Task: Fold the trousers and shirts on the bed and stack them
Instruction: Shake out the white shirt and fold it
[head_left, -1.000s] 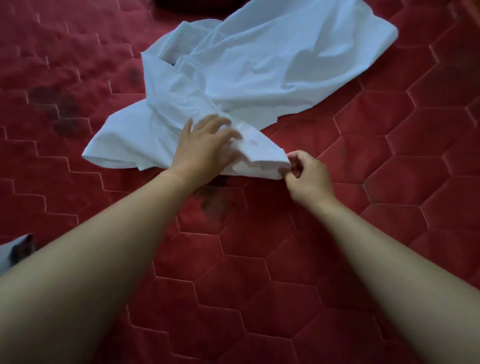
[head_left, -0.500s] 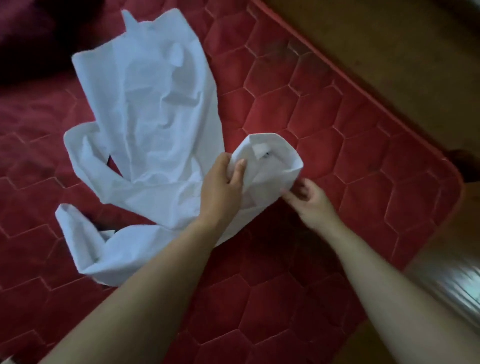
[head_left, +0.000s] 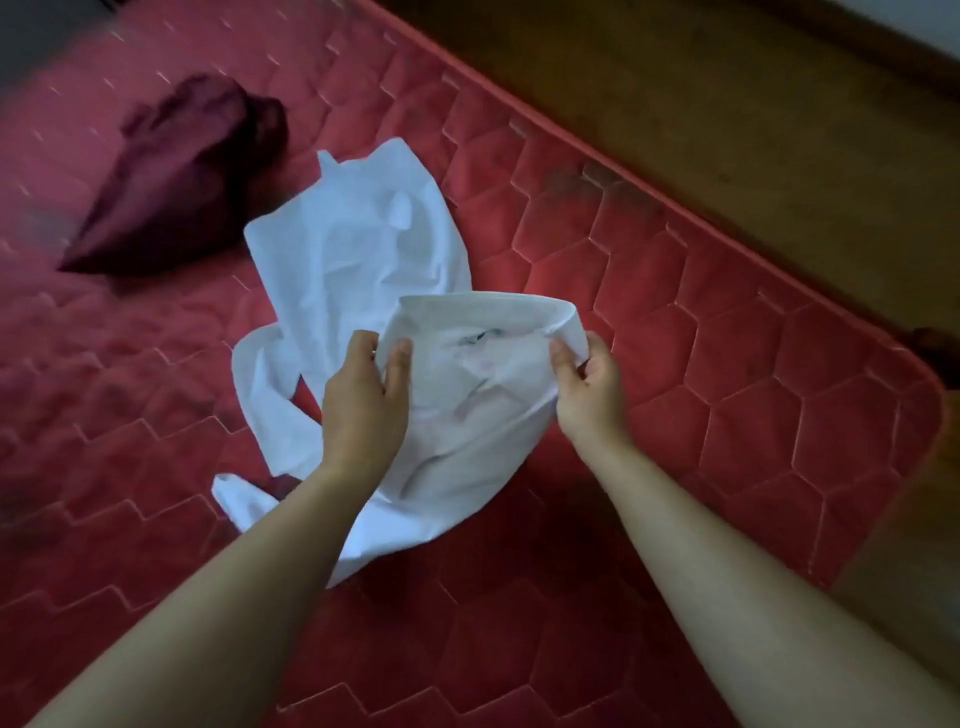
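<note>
I am seeing my left hand (head_left: 363, 400) pinching the left side of the open rim of a crumpled white cloth garment (head_left: 353, 260), thumb lying on the inner face. My right hand (head_left: 589, 395) is pinching the right side of the same rim, so the two hands are working apart with the opening stretched between them. A small dark label is showing inside. The rest of the garment is trailing away across the red quilted hexagon-stitched bed cover (head_left: 675, 291), and my left forearm is hiding part of its near edge. Farther left, a dark maroon bunched cloth (head_left: 182, 176) is lying well apart, blurred. Beyond the bed's right edge, brown wooden floor (head_left: 701, 93) is showing.
</note>
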